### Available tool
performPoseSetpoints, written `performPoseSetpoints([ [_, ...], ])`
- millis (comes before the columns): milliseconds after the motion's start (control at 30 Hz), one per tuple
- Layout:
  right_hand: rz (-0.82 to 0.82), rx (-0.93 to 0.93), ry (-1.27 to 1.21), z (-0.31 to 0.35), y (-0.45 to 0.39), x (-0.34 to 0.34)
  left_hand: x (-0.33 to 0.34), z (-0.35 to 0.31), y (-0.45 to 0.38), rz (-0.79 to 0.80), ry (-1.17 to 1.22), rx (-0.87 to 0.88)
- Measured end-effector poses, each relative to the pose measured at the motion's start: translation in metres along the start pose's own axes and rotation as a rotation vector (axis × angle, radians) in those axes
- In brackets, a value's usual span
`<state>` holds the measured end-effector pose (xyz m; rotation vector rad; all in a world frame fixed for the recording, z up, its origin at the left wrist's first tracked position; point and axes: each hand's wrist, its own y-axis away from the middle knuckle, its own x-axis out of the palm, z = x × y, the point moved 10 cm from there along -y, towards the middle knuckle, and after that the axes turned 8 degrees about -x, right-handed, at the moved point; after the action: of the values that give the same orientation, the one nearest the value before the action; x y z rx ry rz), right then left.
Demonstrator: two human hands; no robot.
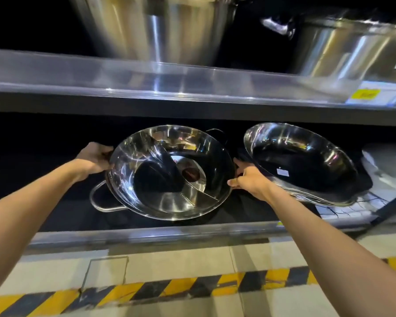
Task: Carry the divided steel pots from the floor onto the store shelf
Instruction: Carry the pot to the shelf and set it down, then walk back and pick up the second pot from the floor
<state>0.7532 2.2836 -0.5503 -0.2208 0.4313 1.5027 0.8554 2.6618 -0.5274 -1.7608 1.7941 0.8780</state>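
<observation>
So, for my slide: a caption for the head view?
Both hands tilt a divided pot on the lower shelf.

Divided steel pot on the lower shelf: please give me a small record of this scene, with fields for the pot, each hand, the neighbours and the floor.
pot: divided steel pot, tilted toward the camera, curved partition inside, on the lower shelf
left hand: left hand grips the pot's left rim
right hand: right hand grips the pot's right rim
right neighbour: stack of shallow steel pans, also tilted
upper shelf: large steel stockpots, blurred
price label: yellow tag, unreadable
floor: yellow-black hazard tape
</observation>
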Motion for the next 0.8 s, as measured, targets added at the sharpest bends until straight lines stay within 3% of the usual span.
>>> performPoseSetpoints([
  [233, -0.002, -0.008, 0.189, -0.02, -0.032, 0.013, 0.028, 0.019, -0.032, 0.073, 0.089, -0.099],
  [367, -0.04, 0.002, 0.079, -0.028, -0.038, 0.007, 0.038, 0.018, -0.036, 0.071, 0.088, -0.103],
  [533, 0.043, 0.07, -0.07, -0.029, -0.034, 0.015, 0.042, 0.019, -0.032, 0.085, 0.062, -0.132],
  [567, 0.035, 0.099, -0.021, -0.03, -0.031, 0.014, 0.037, 0.02, -0.028, 0.083, 0.093, -0.15],
  [700, -0.098, 0.083, 0.699, 0.002, -0.001, 0.001, -0.01, 0.04, 0.031, -0.05, 0.005, -0.272],
  [800, 0.096, -0.022, 0.71, 0.058, 0.036, 0.051, -0.053, 0.067, 0.113, -0.052, -0.01, -0.411],
])
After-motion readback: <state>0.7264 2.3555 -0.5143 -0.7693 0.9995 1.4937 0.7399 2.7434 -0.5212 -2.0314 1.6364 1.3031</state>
